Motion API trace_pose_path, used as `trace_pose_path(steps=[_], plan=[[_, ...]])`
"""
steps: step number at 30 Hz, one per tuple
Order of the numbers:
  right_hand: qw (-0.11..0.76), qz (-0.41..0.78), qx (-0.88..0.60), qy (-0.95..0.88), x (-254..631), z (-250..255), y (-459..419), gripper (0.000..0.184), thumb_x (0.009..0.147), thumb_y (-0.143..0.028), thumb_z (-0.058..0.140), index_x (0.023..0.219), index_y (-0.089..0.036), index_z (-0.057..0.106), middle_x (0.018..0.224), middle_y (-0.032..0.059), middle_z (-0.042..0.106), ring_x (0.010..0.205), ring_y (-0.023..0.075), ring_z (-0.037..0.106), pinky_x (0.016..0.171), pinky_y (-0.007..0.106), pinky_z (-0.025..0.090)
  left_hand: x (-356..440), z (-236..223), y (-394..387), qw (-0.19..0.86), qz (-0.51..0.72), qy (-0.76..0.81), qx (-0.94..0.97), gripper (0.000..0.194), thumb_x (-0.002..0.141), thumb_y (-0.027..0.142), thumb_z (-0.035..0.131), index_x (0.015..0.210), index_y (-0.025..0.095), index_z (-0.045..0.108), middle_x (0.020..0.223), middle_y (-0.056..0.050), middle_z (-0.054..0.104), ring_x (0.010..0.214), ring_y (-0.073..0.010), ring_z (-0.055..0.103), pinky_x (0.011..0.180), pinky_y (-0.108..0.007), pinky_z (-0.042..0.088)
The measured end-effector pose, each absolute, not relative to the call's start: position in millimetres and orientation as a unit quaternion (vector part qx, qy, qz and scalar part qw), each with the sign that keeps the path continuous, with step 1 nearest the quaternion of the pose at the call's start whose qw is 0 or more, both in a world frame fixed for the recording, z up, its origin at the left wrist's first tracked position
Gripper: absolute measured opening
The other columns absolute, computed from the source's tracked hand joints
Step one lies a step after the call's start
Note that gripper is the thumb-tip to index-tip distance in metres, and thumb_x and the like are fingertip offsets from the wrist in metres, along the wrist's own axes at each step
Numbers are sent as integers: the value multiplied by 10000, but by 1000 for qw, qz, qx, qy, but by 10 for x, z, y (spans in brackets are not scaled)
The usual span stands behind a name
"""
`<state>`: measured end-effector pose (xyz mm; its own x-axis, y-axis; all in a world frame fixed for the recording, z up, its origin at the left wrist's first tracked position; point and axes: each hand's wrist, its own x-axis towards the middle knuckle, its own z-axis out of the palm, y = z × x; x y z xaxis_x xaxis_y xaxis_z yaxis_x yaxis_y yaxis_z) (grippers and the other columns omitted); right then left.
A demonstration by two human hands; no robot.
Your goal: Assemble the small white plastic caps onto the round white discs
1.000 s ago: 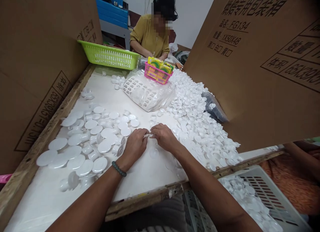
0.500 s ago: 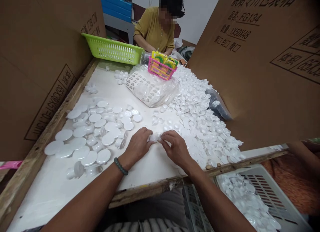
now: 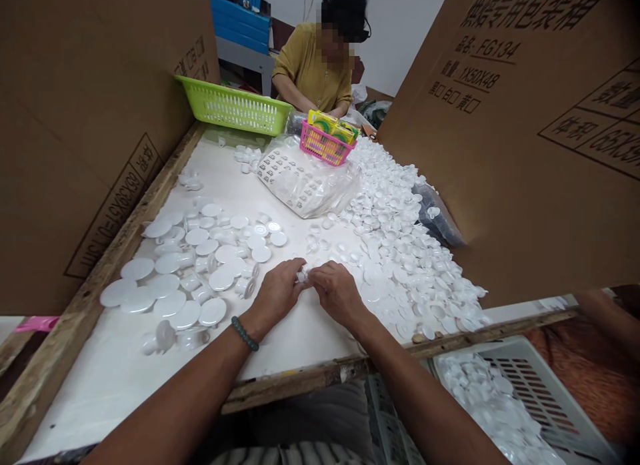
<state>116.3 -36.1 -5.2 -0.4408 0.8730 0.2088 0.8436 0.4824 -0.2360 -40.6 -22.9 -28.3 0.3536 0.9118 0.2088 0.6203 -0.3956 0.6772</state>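
My left hand [image 3: 279, 293], with a dark beaded bracelet at its wrist, is closed around a small white plastic piece [image 3: 302, 276]. My right hand [image 3: 336, 293] pinches at the same piece from the other side, its fingers curled and nearly touching the left thumb. The fingers cover most of the piece, so its exact shape cannot be made out. To the left lie several glossy white plastic discs with short round stems [image 3: 170, 303]. A wide heap of small white cap-like plastic parts [image 3: 400, 231] spreads to the right.
A white tabletop [image 3: 125, 371] has a wooden rim. Behind stand a green basket [image 3: 235, 113] and a pink basket [image 3: 325, 148] on a clear plastic bag [image 3: 285, 178]. Cardboard [image 3: 525, 211] walls both sides. A pale crate [image 3: 545, 398] sits lower right; a person [image 3: 310, 65] works opposite.
Half a second ago my hands were slightly apart with a translucent white piece showing between them. My right hand has since moved left, and the fingers now cover more of it.
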Motion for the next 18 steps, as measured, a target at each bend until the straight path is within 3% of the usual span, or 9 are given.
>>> trace_pose_path(steps=[10, 18], plan=[[169, 33, -513, -841, 1194, -146, -370, 210, 851, -109, 460, 809, -220, 632, 920, 7, 679, 800, 166, 529, 724, 303, 340, -396, -247, -227, 272, 280, 499, 774, 261, 769, 144, 528, 1020, 192, 476, 905, -33, 599, 757, -159, 559, 660, -277, 432], [159, 34, -520, -838, 1153, -115, -346, 229, 826, -71, 453, 777, -210, 628, 866, 13, 676, 790, 172, 523, 715, 306, 334, -380, -274, -205, 263, 280, 498, 778, 217, 781, 172, 534, 991, 197, 486, 876, -22, 595, 742, -160, 559, 649, -274, 422]])
